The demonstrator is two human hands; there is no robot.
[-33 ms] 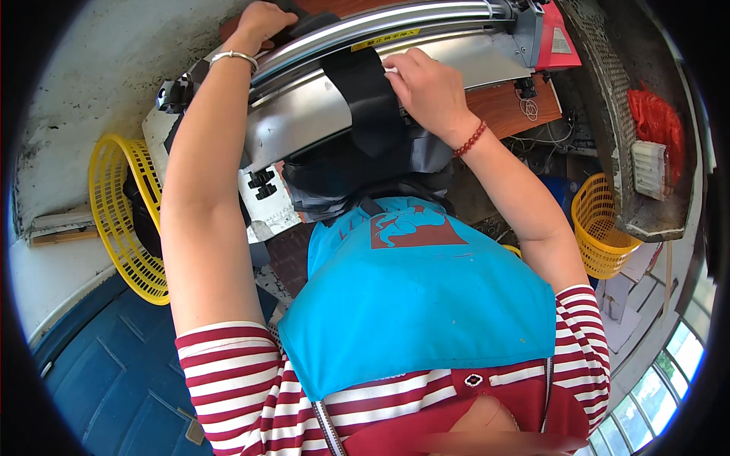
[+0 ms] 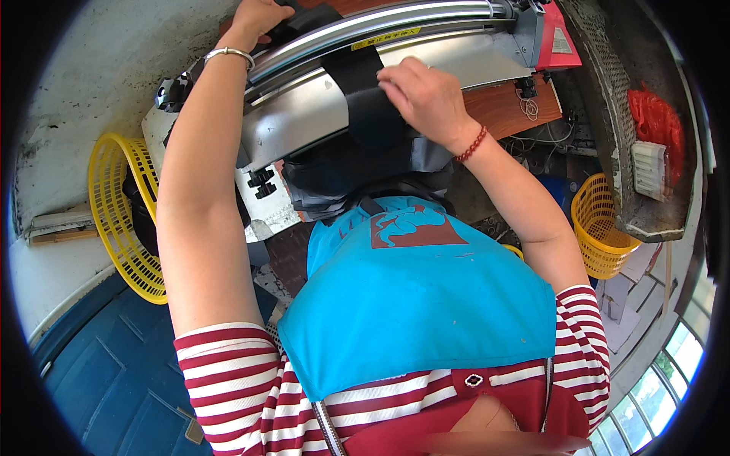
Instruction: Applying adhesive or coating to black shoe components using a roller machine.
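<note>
A black flexible sheet piece (image 2: 372,99) comes out from under the metal roller (image 2: 380,28) of a bench machine and hangs down over its bright metal plate (image 2: 296,121). My right hand (image 2: 427,99), with a red bead bracelet at the wrist, has its fingers bent and pinched at that piece's right edge. Beyond the roller at the far left, my left hand (image 2: 258,20) is closed over dark sheet material (image 2: 308,20); its fingertips are partly hidden. More black and grey pieces (image 2: 327,171) lie stacked below the plate, in front of my blue apron (image 2: 426,304).
A yellow plastic basket (image 2: 103,205) with dark contents stands at left, another yellow basket (image 2: 585,220) at right. The machine's red end housing (image 2: 559,42) and a grey ledge with a red plastic bag (image 2: 658,125) bound the right side. Thin cables (image 2: 528,106) hang near the wooden table.
My left hand has shifted slightly left. The right hand's fingers have moved a little left and down, and the hanging black piece sits a little differently over the plate.
</note>
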